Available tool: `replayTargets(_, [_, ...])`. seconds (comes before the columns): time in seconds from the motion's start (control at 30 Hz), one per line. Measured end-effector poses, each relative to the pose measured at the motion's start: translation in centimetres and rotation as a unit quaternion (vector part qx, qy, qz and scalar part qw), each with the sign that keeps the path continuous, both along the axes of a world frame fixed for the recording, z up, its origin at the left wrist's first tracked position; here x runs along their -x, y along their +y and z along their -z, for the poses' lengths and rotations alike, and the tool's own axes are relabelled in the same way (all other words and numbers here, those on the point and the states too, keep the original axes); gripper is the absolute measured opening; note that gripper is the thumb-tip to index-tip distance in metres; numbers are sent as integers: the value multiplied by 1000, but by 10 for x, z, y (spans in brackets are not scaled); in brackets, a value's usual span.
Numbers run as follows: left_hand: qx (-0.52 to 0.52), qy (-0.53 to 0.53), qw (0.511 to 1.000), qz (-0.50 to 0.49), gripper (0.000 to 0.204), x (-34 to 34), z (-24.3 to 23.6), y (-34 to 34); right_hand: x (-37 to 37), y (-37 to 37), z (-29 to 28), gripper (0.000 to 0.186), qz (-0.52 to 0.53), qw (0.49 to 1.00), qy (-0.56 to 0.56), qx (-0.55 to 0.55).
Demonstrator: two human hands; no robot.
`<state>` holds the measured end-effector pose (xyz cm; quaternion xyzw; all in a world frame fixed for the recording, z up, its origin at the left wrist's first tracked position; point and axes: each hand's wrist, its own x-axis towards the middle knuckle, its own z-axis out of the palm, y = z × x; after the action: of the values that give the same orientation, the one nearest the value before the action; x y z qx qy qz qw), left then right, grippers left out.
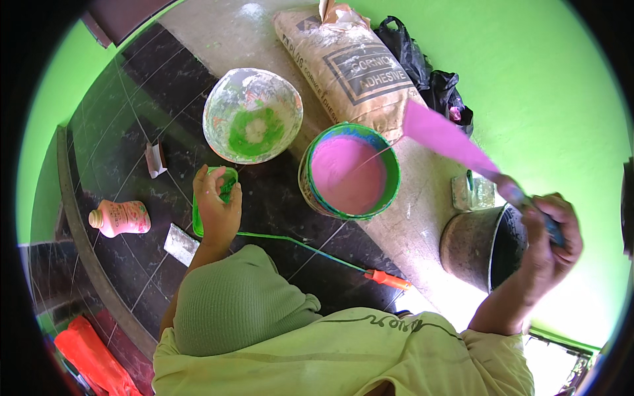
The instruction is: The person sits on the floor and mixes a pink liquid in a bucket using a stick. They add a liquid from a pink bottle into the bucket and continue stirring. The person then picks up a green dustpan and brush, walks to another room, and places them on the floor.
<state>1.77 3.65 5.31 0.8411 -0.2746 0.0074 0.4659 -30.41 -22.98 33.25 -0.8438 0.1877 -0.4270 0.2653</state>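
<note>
My right hand [548, 234] grips the handle of a wide scraper, its blade [442, 135] coated pink. A thin pink strand hangs from the blade over a green-rimmed bucket of pink paint [347, 171]. My left hand [214, 204] has its fingers curled on a small green tray [199, 221], whose inside it partly hides. A green rod with an orange handle [386, 280] lies across the tiles from that tray. Just behind the tray is a white bowl smeared with green [254, 129].
A large paper sack [350, 66] and black plastic bags [403, 49] lie at the back. At right stand a dark bucket [472, 241] and a clear container [470, 193]. On the left are a pink bottle [125, 218], a metal plate [181, 244] and red plastic [96, 353] beside a curved edge.
</note>
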Motion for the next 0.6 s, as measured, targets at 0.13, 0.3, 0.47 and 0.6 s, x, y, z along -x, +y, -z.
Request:
replayTargets(0.13, [7,-2,1000,3,46,-1,1,0,-33,-3,67,14,38,966,251,-49])
replayTargets(0.3, [4,6,1000,4,46,-5,0,-5,-103,-27,156,18,24,915,400,48])
replayTargets(0.47, [8,24,1000,1,46,-6,1,-9,-164,-36,204,24,24,876,481,-4])
replayTargets(0.6, [6,24,1000,2,46,-6,3,-10,-178,-30,216,24,-58,871,486,-27])
